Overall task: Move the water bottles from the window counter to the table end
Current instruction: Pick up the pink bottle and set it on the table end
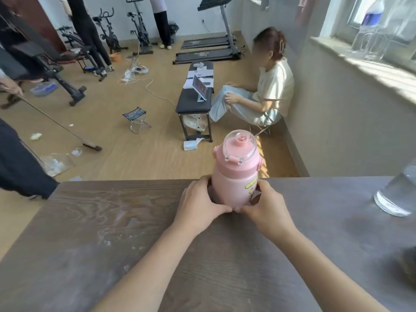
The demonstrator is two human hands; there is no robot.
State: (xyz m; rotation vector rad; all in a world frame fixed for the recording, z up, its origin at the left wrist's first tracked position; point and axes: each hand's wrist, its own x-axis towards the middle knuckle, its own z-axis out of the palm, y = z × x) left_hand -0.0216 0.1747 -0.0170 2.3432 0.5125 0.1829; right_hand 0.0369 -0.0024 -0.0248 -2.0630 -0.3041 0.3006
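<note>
A pink water bottle (234,174) with a clear flip lid stands upright at the far edge of the dark wooden table (112,233). My left hand (199,203) wraps its lower left side and my right hand (267,206) its lower right side, thumbs meeting at the base. A clear plastic water bottle (396,192) stands on the table at the right edge, partly cut off by the frame. Another clear bottle with a blue label (369,30) stands on the window counter (364,61) at the upper right.
Beyond the table a person (270,86) sits against the wall beside a low black bench (195,97) with a tablet. Someone sweeps with a broom (58,124) at the left. Exercise bikes and treadmills stand at the back. A dark object (408,264) lies on the table's right edge.
</note>
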